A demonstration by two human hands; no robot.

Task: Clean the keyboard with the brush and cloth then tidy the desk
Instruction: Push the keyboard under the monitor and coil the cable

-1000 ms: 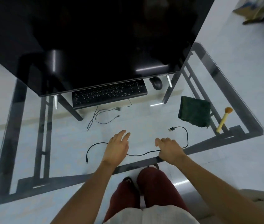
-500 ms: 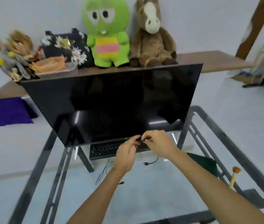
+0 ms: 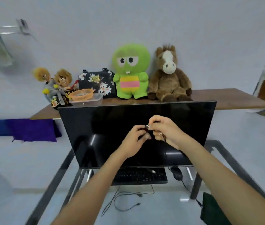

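We see the keyboard (image 3: 140, 177) on the glass desk (image 3: 144, 213) under the monitor (image 3: 105, 127), the mouse (image 3: 177, 175) just right. The cloth (image 3: 209, 208) lies at the near right; two plush toys (image 3: 131, 72) sit behind the monitor.

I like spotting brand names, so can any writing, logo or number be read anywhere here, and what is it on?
None can be read.
Black keyboard under the monitor: key legends too small and blurred.
Black flowered bag on the wooden shelf: a yellow patch, no legible words.
Small yellow-and-black figure beside the orange basket: markings blurred.
Black monitor screen: blank, no logo visible.
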